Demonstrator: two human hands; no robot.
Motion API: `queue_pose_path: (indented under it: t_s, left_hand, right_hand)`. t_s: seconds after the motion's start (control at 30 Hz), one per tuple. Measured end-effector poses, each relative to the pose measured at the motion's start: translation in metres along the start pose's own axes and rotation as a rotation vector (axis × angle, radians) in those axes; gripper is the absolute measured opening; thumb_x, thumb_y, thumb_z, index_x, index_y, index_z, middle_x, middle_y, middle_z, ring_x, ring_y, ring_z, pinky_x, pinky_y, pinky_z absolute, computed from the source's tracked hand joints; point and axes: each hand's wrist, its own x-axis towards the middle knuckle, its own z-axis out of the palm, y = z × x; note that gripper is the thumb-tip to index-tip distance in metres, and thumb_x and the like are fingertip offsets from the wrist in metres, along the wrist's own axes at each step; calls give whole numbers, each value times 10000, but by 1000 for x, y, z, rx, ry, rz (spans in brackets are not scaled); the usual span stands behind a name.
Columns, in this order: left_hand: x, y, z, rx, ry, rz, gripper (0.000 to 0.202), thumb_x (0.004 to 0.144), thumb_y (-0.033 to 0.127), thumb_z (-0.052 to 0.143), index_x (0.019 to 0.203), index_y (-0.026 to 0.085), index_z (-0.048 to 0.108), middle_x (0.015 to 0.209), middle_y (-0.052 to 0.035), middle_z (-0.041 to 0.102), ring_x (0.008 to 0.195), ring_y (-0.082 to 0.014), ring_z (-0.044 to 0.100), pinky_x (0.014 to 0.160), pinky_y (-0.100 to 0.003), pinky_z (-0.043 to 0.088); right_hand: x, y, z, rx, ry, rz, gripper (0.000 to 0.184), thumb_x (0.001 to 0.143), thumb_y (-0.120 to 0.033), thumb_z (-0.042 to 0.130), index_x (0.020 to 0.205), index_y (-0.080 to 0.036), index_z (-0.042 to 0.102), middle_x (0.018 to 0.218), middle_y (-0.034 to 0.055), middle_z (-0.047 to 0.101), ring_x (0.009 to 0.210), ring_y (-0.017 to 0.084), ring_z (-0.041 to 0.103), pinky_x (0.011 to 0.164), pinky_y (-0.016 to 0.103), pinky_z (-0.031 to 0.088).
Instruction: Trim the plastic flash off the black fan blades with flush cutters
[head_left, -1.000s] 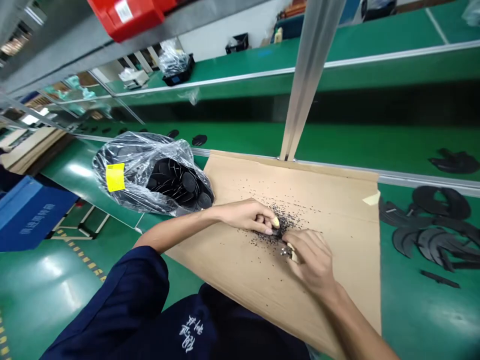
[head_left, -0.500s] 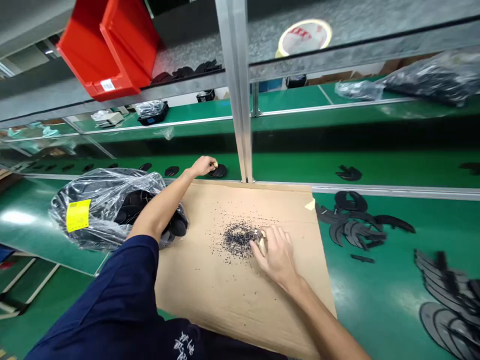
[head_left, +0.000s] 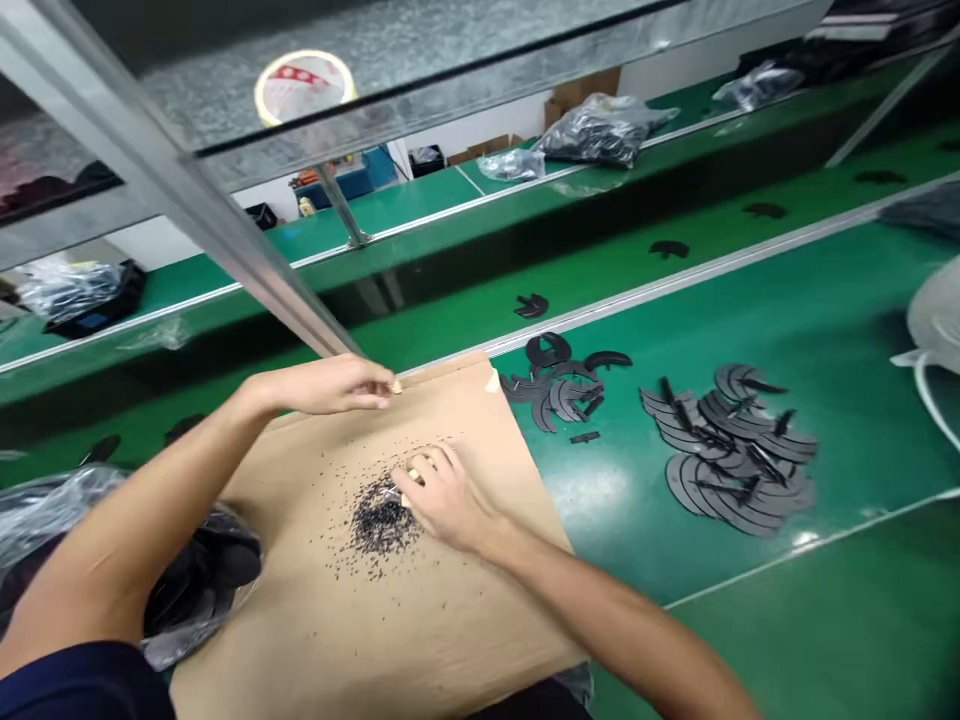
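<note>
My left hand (head_left: pixel 341 385) hovers over the back edge of the brown cardboard sheet (head_left: pixel 300 600), its fingers loosely stretched out and holding nothing I can see. A pale finger cot covers one of its fingertips. My right hand (head_left: pixel 442 500) is closed around a small shiny metal tool (head_left: pixel 391 492), mostly hidden by the fingers, which also wear pale cots. Just left of and beneath the tool, a heap of tiny black bits (head_left: pixel 382 525) spreads over the cardboard.
Flat curved black parts (head_left: pixel 562 385) lie right of the cardboard, with a larger pile (head_left: pixel 735 450) beyond. A clear plastic bag of black parts (head_left: pixel 202 580) sits at left. More black parts (head_left: pixel 531 305) lie on the green belt behind a metal post (head_left: pixel 195 200). A tape roll (head_left: pixel 304 88) rests overhead.
The view has swung to the right. My left hand has left the black disc on the belt and come back toward the cardboard. My right hand stays by the black bits, still gripping the tool.
</note>
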Motion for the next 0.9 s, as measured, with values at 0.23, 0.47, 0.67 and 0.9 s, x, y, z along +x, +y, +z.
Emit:
queue_pose_path:
  t_s: [0.23, 0.47, 0.67, 0.9]
  left_hand:
    - [204, 20, 5, 240, 280, -31, 333, 967, 188, 438, 1167, 188, 703, 1276, -108, 712, 1223, -261, 634, 1063, -380, 491]
    - [312, 17, 22, 207, 417, -205, 667, 897, -2, 395, 1528, 210, 435, 1551, -99, 533, 1435, -237, 492, 1197, -408, 399]
    - [296, 13, 27, 210, 455, -343, 287, 963, 129, 462, 1178, 152, 651, 1226, -196, 673, 1225, -335, 617, 1038, -479, 481]
    - [169, 3, 7, 199, 543, -341, 235, 966, 155, 459, 1112, 174, 642, 1157, -142, 698, 1146, -303, 637, 986, -417, 494]
  right_hand:
    - [-9, 7, 1, -52, -27, 42, 309, 844, -137, 696, 1135, -183, 601, 1039, 80, 655, 981, 250, 527, 986, 432, 390]
    - [-16, 5, 15, -51, 23, -3, 99, 947, -141, 574, 1015, -164, 642, 875, 59, 658, 827, 231, 566, 750, 382, 403]
    - [-15, 7, 10, -67, -10, 2, 90, 943, -121, 579, 982, -147, 656, 858, 64, 653, 837, 230, 565, 730, 377, 404]
    - [-8, 14, -5, -49, -8, 9, 255, 914, -85, 604, 1155, -164, 636, 1054, 101, 672, 987, 244, 547, 906, 387, 425]
